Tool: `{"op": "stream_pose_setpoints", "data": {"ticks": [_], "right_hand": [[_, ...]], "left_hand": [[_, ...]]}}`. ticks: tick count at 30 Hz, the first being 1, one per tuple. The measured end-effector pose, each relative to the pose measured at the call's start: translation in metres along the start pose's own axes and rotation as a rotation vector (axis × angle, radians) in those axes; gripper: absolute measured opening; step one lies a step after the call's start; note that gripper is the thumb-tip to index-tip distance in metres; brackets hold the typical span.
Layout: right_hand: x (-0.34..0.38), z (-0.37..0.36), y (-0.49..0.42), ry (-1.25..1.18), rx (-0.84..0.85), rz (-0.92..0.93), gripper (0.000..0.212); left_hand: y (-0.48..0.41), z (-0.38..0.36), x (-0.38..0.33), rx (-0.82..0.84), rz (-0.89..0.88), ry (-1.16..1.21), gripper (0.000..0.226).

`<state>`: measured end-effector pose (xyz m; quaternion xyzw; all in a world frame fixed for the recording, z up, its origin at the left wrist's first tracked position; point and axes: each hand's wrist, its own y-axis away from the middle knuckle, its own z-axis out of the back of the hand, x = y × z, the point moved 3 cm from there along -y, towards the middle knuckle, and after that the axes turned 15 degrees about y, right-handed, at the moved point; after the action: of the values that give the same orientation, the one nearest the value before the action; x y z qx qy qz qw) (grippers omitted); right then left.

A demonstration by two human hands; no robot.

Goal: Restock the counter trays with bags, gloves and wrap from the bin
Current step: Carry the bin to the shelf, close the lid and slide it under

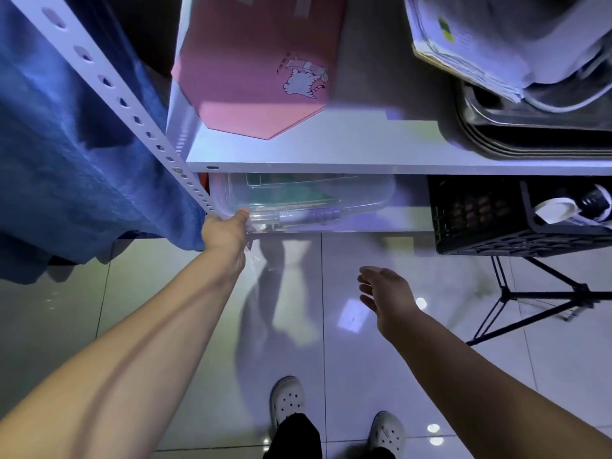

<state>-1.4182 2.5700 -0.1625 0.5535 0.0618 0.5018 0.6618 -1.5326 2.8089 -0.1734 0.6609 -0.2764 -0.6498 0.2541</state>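
One clear plastic bin [347, 197], green packs and a roll inside, sits on the lower shelf [410, 216]. Left hand [228, 231] grips its front-left corner. Right hand [385, 298] is spread and holds nothing.

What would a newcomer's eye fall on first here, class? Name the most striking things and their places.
First, the pink box with a cat drawing, lying on the upper shelf. Below it, the left hand grips the near corner of a clear bin on the lower shelf, while the right hand hovers open over the tiled floor.
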Motion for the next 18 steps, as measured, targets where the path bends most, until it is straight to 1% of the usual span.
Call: {"op": "stream_pose_setpoints", "data": {"ticks": [2, 3, 4, 5, 7, 8, 9, 11, 13, 16, 17, 18], "right_hand": [[-0.004, 0.000, 0.002, -0.005, 0.003, -0.022, 0.030], [-0.005, 0.000, 0.004, -0.009, 0.011, -0.027, 0.023], [-0.005, 0.000, 0.007, -0.013, 0.024, -0.028, 0.015], [-0.004, -0.001, 0.009, -0.015, 0.034, -0.023, 0.011], [-0.002, -0.001, 0.009, -0.025, 0.037, -0.010, 0.012], [0.000, -0.001, 0.009, -0.029, 0.028, -0.003, 0.012], [0.003, -0.001, 0.008, -0.038, 0.015, 0.003, 0.016], [0.015, -0.001, 0.001, -0.102, -0.003, 0.030, 0.018], [0.032, -0.001, -0.011, -0.209, -0.007, 0.057, 0.017], [0.060, -0.003, -0.032, -0.437, 0.026, 0.077, 0.010], [0.066, -0.003, -0.038, -0.483, 0.026, 0.072, 0.010], [0.070, -0.003, -0.042, -0.501, 0.021, 0.066, 0.011]], "left_hand": [[-0.004, 0.000, 0.001, -0.003, 0.016, 0.000, 0.025], [-0.006, 0.000, 0.001, -0.005, 0.017, 0.003, 0.026], [-0.007, 0.000, 0.001, -0.005, 0.017, 0.005, 0.024], [-0.008, 0.000, 0.000, -0.004, 0.012, 0.007, 0.020], [-0.009, 0.002, -0.001, 0.015, 0.002, -0.006, 0.020], [-0.010, 0.003, 0.000, 0.029, -0.005, -0.018, 0.024], [-0.011, 0.005, 0.001, 0.042, -0.015, -0.029, 0.028], [-0.013, 0.008, 0.001, 0.057, -0.053, -0.049, 0.031], [-0.013, 0.010, 0.002, 0.073, -0.088, -0.066, 0.028], [-0.016, 0.011, 0.002, 0.091, -0.116, -0.083, 0.020], [-0.018, 0.011, 0.001, 0.098, -0.121, -0.089, 0.016], [-0.020, 0.010, -0.001, 0.107, -0.114, -0.095, 0.017]]}}
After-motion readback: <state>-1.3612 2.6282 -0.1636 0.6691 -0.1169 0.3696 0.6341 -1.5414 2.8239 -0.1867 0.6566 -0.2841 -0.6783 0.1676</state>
